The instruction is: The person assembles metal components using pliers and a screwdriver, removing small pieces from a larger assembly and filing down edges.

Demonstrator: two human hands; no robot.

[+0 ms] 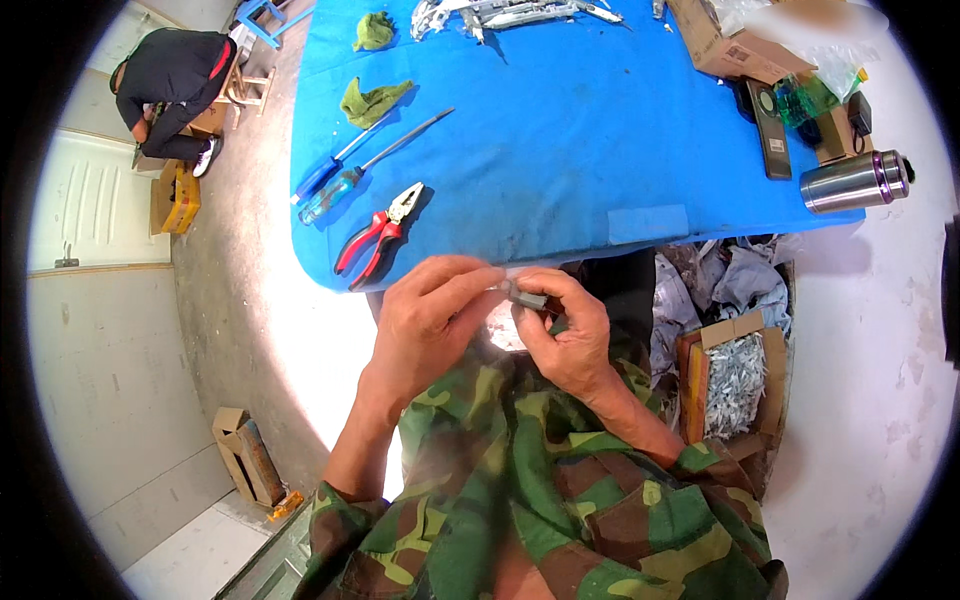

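My left hand and my right hand meet just off the near edge of the blue-covered table. Between thumb and fingers my right hand pinches a small grey metal piece. The fingertips of my left hand are pressed together at its left end, on a small pale bit too tiny to name. Left of my hands on the table lie red-handled pliers with open jaws. Beyond them are a teal-handled screwdriver and a blue-handled screwdriver.
Green cloths and a pile of white-grey metal parts lie farther back. At the right stand a steel flask, a dark phone-like device and a cardboard box. Below right, a carton holds many small pieces. Another person bends at far left.
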